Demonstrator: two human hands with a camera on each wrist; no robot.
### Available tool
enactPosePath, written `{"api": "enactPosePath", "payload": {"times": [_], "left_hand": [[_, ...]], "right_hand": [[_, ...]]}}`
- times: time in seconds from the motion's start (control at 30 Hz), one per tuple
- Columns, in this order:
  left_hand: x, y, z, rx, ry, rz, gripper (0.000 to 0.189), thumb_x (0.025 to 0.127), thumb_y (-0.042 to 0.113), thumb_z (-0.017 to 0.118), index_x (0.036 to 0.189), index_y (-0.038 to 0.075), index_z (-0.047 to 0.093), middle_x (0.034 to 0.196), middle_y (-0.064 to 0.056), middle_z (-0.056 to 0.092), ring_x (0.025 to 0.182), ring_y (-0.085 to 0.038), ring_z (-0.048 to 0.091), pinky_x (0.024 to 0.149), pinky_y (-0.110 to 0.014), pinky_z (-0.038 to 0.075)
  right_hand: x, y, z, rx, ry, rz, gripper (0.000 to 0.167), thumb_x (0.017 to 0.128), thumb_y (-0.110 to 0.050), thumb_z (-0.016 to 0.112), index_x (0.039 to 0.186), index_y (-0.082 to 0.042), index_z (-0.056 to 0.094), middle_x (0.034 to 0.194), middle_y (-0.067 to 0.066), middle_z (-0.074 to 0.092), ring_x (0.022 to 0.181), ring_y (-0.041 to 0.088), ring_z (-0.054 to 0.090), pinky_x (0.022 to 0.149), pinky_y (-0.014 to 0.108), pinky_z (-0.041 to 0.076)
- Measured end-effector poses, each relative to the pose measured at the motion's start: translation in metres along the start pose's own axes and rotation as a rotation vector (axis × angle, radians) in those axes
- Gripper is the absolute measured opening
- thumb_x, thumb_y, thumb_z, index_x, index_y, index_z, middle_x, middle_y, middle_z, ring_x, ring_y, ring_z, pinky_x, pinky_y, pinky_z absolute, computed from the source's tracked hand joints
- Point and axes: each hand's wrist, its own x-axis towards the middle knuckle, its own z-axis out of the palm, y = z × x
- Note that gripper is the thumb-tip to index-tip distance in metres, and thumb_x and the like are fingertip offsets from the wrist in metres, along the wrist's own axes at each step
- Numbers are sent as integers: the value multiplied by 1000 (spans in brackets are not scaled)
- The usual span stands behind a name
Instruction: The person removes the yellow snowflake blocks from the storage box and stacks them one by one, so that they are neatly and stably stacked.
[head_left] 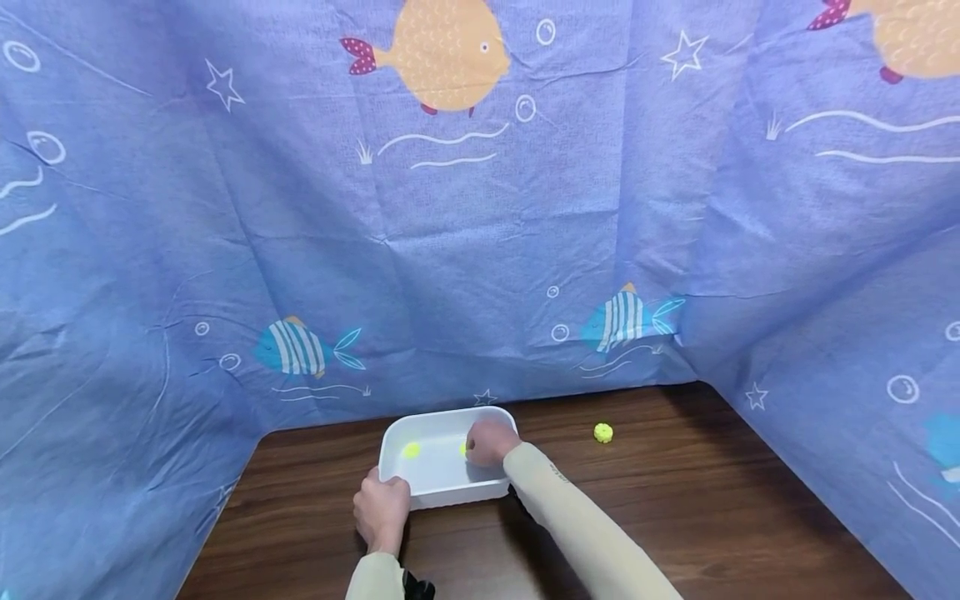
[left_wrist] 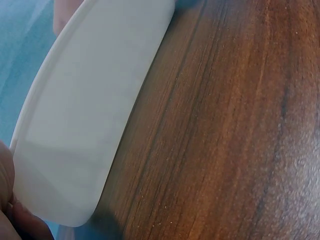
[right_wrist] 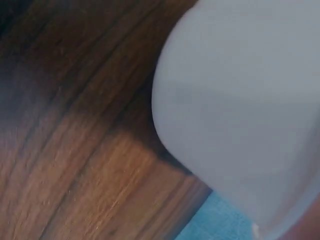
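Observation:
A white rectangular tray with raised walls stands on the table. My left hand grips its front left corner, thumb at the rim; part of that hand shows beside the tray wall in the left wrist view. Inside the tray is my right hand, fingers curled, pinching a small yellow-green piece mostly hidden by them. Another yellow-green piece lies in the tray's left half. In the right wrist view the tray's outer wall fills the right side.
To the right of the tray, a small round yellow-green piece with a bumpy edge sits on the dark wooden table. A blue cloth printed with fish hangs behind the table and along both sides.

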Motion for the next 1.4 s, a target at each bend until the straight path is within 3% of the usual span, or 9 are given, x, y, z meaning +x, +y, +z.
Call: {"api": "enactPosePath", "payload": {"times": [0.07, 0.17, 0.33, 0.5, 0.63, 0.77, 0.93, 1.17, 1.4], "left_hand": [[0, 0, 0, 0, 0, -2, 47, 84, 11, 49, 126, -6, 64, 114, -37, 66, 95, -56, 64, 76, -62, 49], [-1, 0, 0, 3, -14, -3, 48, 85, 11, 49, 127, -7, 63, 116, -38, 65, 96, -57, 63, 76, -62, 50], [-2, 1, 0, 0, -31, -14, 49, 86, 10, 50, 130, -8, 61, 121, -38, 63, 100, -57, 63, 79, -63, 50], [0, 1, 0, -10, -18, -7, 48, 85, 10, 50, 128, -8, 62, 118, -38, 64, 97, -57, 63, 77, -63, 50], [0, 2, -1, -4, -10, 1, 46, 84, 10, 50, 125, -7, 64, 115, -38, 65, 94, -56, 64, 74, -62, 50], [0, 1, 0, -4, -13, 0, 46, 84, 10, 51, 125, -6, 64, 115, -37, 66, 94, -56, 64, 74, -62, 50], [1, -1, 1, -1, -17, -5, 46, 85, 11, 50, 127, -5, 63, 117, -38, 65, 96, -56, 63, 76, -62, 50], [1, -2, 2, 5, -1, -5, 45, 85, 11, 49, 123, -5, 65, 115, -37, 66, 96, -56, 64, 75, -63, 50], [1, -1, 1, 1, -13, 4, 45, 85, 11, 48, 123, -6, 65, 115, -38, 66, 96, -57, 64, 75, -63, 50]], "right_hand": [[2, -1, 5, -33, 48, 3, 16, 84, -14, 69, 68, -9, 69, 65, -4, 59, 61, 10, 50, 63, 23, 43], [6, -2, 15, -90, 116, 32, 13, 81, -19, 74, 75, -8, 71, 77, 1, 68, 73, 16, 61, 74, 28, 51], [15, -1, 32, -59, 164, 146, 31, 78, -18, 77, 63, -12, 52, 64, -1, 49, 61, 14, 44, 67, 31, 49], [18, 1, 34, -27, 158, 193, 35, 72, -19, 81, 60, -12, 49, 61, -2, 46, 58, 13, 42, 67, 29, 49], [15, -1, 29, 1, 163, 200, 32, 69, -16, 85, 61, -10, 54, 61, -2, 50, 58, 13, 45, 64, 28, 48], [12, -3, 26, 72, 190, 217, 27, 66, -10, 89, 70, -8, 63, 67, 0, 59, 64, 15, 53, 67, 29, 51], [10, -2, 25, 53, 208, 187, 23, 67, -9, 89, 73, -8, 67, 72, -1, 63, 69, 14, 57, 70, 28, 52], [5, -1, 5, 157, 284, 81, 10, 80, -4, 77, 73, -9, 72, 73, 0, 68, 65, 11, 58, 63, 26, 49], [3, 25, -33, 356, 330, 181, 5, 89, -14, 76, 85, -11, 77, 83, 2, 73, 76, 13, 65, 71, 30, 54]]}}
